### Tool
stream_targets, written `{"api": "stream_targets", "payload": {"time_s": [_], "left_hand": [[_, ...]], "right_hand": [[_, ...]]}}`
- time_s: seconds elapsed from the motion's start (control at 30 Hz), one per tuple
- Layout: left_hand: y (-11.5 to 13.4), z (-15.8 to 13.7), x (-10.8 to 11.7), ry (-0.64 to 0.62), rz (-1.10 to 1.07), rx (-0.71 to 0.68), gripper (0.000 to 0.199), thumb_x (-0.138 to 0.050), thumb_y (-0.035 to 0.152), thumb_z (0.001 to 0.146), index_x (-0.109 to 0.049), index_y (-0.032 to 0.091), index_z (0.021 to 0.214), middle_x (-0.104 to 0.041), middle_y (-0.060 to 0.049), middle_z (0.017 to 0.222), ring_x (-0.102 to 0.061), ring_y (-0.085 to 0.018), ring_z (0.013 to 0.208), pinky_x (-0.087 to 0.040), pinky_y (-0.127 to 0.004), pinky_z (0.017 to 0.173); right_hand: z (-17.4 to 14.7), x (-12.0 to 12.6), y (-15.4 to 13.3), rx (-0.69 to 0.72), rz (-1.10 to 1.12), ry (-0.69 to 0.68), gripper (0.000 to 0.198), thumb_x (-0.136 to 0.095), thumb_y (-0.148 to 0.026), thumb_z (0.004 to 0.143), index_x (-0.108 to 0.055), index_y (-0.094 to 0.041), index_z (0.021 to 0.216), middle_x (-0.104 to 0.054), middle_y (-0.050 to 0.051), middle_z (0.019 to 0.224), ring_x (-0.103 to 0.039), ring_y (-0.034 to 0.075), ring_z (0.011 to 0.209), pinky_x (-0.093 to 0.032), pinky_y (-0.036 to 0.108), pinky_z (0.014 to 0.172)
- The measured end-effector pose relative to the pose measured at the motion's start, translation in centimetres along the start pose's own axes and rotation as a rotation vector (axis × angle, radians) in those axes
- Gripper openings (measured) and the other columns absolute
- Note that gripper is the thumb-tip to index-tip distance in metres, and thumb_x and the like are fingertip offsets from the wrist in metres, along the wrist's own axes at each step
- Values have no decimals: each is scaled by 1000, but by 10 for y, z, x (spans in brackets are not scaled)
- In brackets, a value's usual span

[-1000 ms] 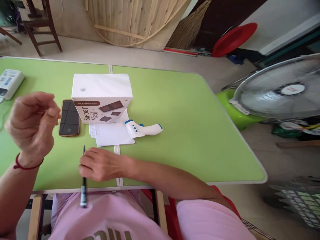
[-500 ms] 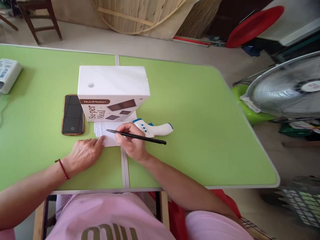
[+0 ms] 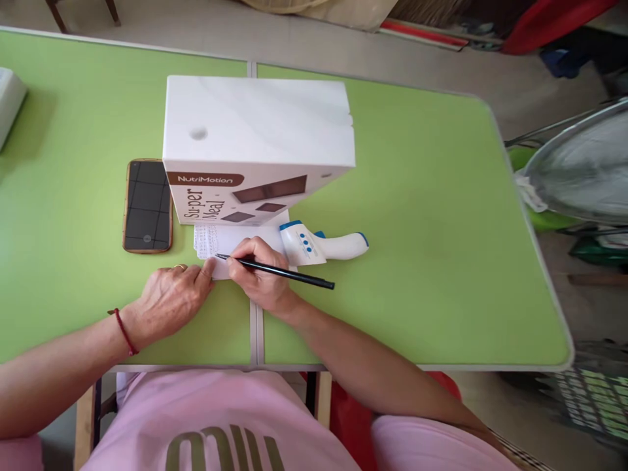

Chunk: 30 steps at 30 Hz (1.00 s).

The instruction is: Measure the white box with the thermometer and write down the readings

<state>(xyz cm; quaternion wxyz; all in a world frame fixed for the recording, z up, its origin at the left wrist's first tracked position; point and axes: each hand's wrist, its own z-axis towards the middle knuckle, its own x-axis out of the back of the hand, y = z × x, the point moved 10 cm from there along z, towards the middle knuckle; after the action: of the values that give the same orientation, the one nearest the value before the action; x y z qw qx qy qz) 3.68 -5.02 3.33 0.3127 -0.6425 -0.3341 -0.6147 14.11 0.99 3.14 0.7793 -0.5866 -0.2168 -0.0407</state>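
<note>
A black pen [image 3: 294,273] is pinched in my right hand [image 3: 260,273], its tip touching the white paper [image 3: 230,269]. Small rows of handwriting show along the paper's left side. My left hand [image 3: 174,297] lies on the table with its fingertips pressing the paper's lower left edge, not wrapped round anything. A white box [image 3: 260,124] printed "NutriMotion Super Meal" stands upright just behind the paper and hides its upper part. To the right of the pen hand, a white and blue infrared thermometer [image 3: 321,245] lies partly on the paper.
Left of the box lies a smartphone [image 3: 147,206] with a dark screen. A white device [image 3: 8,101] is cut off at the left edge. The green table [image 3: 432,229] has a seam down its middle. A fan [image 3: 583,170] stands beyond its right side.
My view has tipped down and come closer, so the box looks larger and the background shows less. The pen tip stays on the paper, and both hands keep nearly the same pose.
</note>
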Motion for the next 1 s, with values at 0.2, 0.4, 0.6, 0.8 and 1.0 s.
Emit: {"api": "stream_targets", "payload": {"time_s": [0.2, 0.4, 0.6, 0.8, 1.0], "left_hand": [[2, -2, 7, 83, 22, -23, 29, -54, 12, 100, -62, 5, 127, -66, -1, 67, -65, -20, 53, -35, -31, 40], [5, -3, 8, 110, 37, -39, 25, -54, 11, 100, -64, 5, 122, -62, 0, 65, -63, -20, 51, -33, -31, 40], [7, -4, 11, 160, 27, -49, 23, -56, 11, 99, -65, 4, 119, -61, 1, 63, -62, -20, 50, -32, -32, 39], [6, -4, 13, 174, 28, -43, 23, -61, 11, 96, -66, 4, 118, -60, 2, 63, -62, -19, 49, -32, -32, 39], [6, -3, 10, 149, 34, -46, 24, -62, 12, 96, -65, 5, 118, -62, 1, 64, -63, -19, 50, -31, -32, 40]], "right_hand": [[-4, -3, -6, 93, -4, -1, 15, -60, -28, 88, -50, -26, 78, -55, -6, 62, -51, 11, 55, -43, 25, 54], [-4, -4, -11, 160, -34, 28, 15, -60, -24, 88, -50, -25, 78, -56, -6, 62, -51, 11, 53, -44, 24, 53], [-3, -5, -12, 155, -61, 7, 15, -60, -24, 88, -50, -25, 78, -58, -5, 63, -52, 11, 53, -45, 23, 53], [-2, -5, -16, 174, -73, -16, 15, -59, -21, 88, -50, -25, 78, -57, -5, 65, -53, 10, 55, -45, 23, 55], [-2, -6, -11, 140, -93, -32, 14, -57, -24, 87, -48, -25, 76, -57, -4, 64, -52, 11, 54, -44, 24, 54]]}}
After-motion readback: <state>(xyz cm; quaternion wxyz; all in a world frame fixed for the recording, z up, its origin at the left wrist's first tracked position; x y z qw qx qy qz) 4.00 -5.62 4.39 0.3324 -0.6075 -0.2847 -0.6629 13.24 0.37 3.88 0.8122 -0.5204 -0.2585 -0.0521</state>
